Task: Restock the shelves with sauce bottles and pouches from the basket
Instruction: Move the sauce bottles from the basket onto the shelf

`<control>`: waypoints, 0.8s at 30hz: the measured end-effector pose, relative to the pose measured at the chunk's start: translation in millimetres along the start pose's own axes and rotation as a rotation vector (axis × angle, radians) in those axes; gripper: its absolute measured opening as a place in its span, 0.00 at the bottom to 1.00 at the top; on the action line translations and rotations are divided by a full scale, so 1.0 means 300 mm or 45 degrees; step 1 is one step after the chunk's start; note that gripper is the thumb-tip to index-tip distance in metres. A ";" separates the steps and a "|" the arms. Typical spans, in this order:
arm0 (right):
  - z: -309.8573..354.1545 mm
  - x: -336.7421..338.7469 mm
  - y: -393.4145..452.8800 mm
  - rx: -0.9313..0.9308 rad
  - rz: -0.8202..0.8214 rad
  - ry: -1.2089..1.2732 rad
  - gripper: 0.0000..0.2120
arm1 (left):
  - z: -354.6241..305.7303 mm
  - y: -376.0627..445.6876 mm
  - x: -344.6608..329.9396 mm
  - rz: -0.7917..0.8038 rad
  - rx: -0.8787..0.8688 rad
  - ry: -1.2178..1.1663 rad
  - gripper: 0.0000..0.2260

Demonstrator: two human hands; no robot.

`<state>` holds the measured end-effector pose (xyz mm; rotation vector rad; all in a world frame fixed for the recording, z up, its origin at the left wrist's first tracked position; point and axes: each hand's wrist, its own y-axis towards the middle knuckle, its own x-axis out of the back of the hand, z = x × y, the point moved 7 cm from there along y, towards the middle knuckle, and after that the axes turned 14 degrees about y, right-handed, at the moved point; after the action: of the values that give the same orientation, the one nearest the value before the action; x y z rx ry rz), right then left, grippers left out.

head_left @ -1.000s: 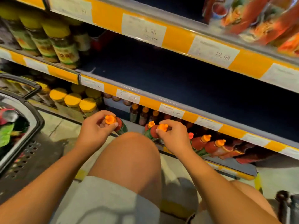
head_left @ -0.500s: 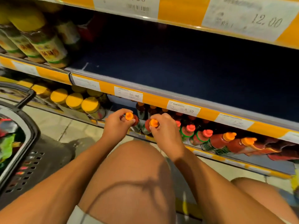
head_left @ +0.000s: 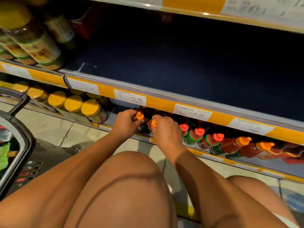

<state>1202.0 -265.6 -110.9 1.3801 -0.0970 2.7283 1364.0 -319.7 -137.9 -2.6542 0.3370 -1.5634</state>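
Orange-capped bottles have gone from mid-air in front of my knee to the front edge of the bottom shelf (head_left: 115, 120), under the 10.90 tag: left hand (head_left: 125, 124) pinches the left bottle (head_left: 139, 116) at its neck, right hand (head_left: 165, 129) pinches the right bottle (head_left: 154, 123) by its cap. Both look about seated beside the red-capped row (head_left: 199, 134), so next is probably release, then back to the basket (head_left: 24, 140) on my left for more stock.

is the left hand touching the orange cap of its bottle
Touching. The head view shows the left hand gripping its bottle at the neck, thumb and fingers pressed against the orange cap.
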 end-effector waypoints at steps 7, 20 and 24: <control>-0.010 -0.044 0.009 0.008 0.015 -0.136 0.12 | -0.001 -0.017 -0.008 -0.004 0.029 -0.040 0.05; -0.012 -0.022 0.001 -0.016 0.050 -0.057 0.15 | 0.003 -0.053 0.007 0.086 0.046 -0.102 0.12; -0.020 0.077 -0.011 -0.033 0.094 0.048 0.11 | 0.029 -0.113 0.067 -0.015 0.169 -0.214 0.13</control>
<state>1184.0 -260.8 -95.7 1.3445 -0.1840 2.8001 1386.4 -291.5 -120.0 -2.6640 0.2030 -1.3043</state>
